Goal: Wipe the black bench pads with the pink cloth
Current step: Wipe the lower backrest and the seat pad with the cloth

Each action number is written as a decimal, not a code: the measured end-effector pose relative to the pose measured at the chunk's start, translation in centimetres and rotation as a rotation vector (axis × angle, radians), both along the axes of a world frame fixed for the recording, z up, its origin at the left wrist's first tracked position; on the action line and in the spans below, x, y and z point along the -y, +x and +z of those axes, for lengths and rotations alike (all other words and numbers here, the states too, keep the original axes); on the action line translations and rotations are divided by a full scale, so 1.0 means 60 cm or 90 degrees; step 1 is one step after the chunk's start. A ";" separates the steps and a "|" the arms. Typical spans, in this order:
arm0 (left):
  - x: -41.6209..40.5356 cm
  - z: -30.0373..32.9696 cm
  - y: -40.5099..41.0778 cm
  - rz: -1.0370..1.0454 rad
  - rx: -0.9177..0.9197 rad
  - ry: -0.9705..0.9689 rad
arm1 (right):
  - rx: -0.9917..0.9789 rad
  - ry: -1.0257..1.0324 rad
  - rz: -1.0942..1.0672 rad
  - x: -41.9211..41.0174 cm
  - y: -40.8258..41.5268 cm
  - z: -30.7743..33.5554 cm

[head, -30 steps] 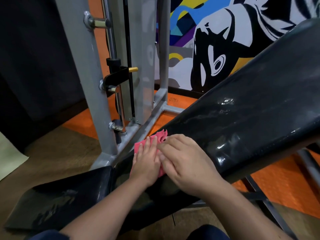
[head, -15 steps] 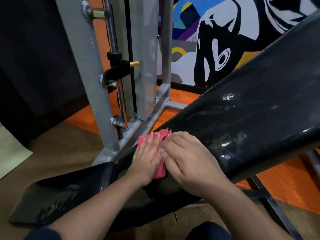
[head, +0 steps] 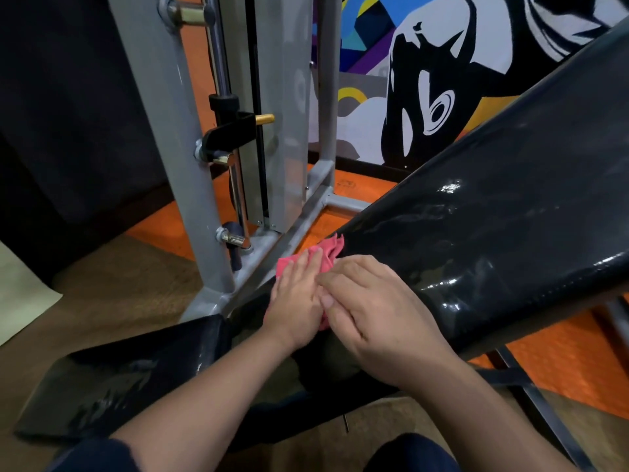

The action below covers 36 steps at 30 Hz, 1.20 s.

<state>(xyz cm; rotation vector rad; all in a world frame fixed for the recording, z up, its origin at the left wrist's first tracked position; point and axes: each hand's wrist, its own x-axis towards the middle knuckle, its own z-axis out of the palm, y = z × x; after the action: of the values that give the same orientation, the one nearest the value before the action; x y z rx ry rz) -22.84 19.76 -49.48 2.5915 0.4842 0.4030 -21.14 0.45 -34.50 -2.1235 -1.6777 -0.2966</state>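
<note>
The inclined black back pad [head: 493, 212] slopes up to the right, glossy with wet streaks. A flat black seat pad [head: 112, 383] lies at the lower left. The pink cloth [head: 327, 251] lies on the lower end of the back pad, mostly covered. My left hand [head: 296, 301] presses flat on the cloth, fingers together and pointing up. Right beside it, my right hand [head: 371, 315] rests on the cloth and pad, its fingertips touching the left hand. Only the cloth's upper edge and a strip between the hands show.
A grey steel machine frame [head: 170, 137] with chrome rod and brass pin [head: 264, 118] stands just left of the pad. The bench's black legs [head: 531, 393] run at lower right. Orange floor mat [head: 565, 366], brown floor and a painted mural wall [head: 425, 63] surround it.
Both hands with the cloth have stayed on the lower end of the back pad, shifting only slightly up the pad. The view has drifted a little.
</note>
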 end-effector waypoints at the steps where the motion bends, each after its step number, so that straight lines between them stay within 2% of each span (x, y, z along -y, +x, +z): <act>1: -0.005 -0.002 -0.011 -0.004 0.008 -0.026 | 0.003 0.001 0.002 0.000 0.001 0.000; 4: -0.048 0.002 0.015 0.052 -0.011 -0.084 | -0.007 0.000 -0.004 -0.005 0.004 0.002; 6: -0.053 0.007 0.038 0.076 -0.040 -0.042 | -0.016 0.003 -0.004 -0.007 0.003 0.002; 8: -0.040 0.000 0.033 0.038 -0.021 -0.023 | -0.013 0.000 0.000 -0.004 0.002 -0.001; 10: -0.037 0.000 0.014 0.017 0.016 -0.062 | -0.005 -0.006 0.003 -0.002 0.002 -0.002; 13: -0.051 0.025 0.025 0.079 0.021 -0.151 | -0.011 -0.002 -0.003 -0.008 0.006 -0.002; 16: -0.036 0.018 0.030 0.035 -0.005 -0.059 | -0.007 -0.004 -0.003 -0.007 0.005 -0.001; 18: -0.036 -0.002 0.013 -0.005 0.002 -0.042 | 0.007 -0.013 0.002 -0.003 0.003 0.000; 22: -0.051 0.027 0.019 0.100 0.019 -0.205 | -0.011 -0.008 -0.012 -0.008 0.005 0.001; 26: -0.031 0.009 -0.016 0.026 0.026 -0.114 | -0.003 -0.004 0.000 0.000 0.001 0.001; 30: -0.066 -0.010 -0.018 0.092 -0.005 -0.171 | -0.009 0.013 -0.006 -0.004 0.005 0.000; 33: -0.034 -0.004 -0.025 0.066 0.015 -0.125 | -0.010 0.010 0.001 -0.003 0.003 -0.001; 36: -0.027 -0.014 -0.052 0.051 0.033 -0.157 | -0.004 0.027 0.007 -0.002 0.001 0.001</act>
<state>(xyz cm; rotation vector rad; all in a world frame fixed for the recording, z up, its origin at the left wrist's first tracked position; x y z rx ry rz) -25.95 21.39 -50.29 2.3250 0.5817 0.4097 -21.07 0.54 -34.43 -2.0818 -1.6639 -0.3196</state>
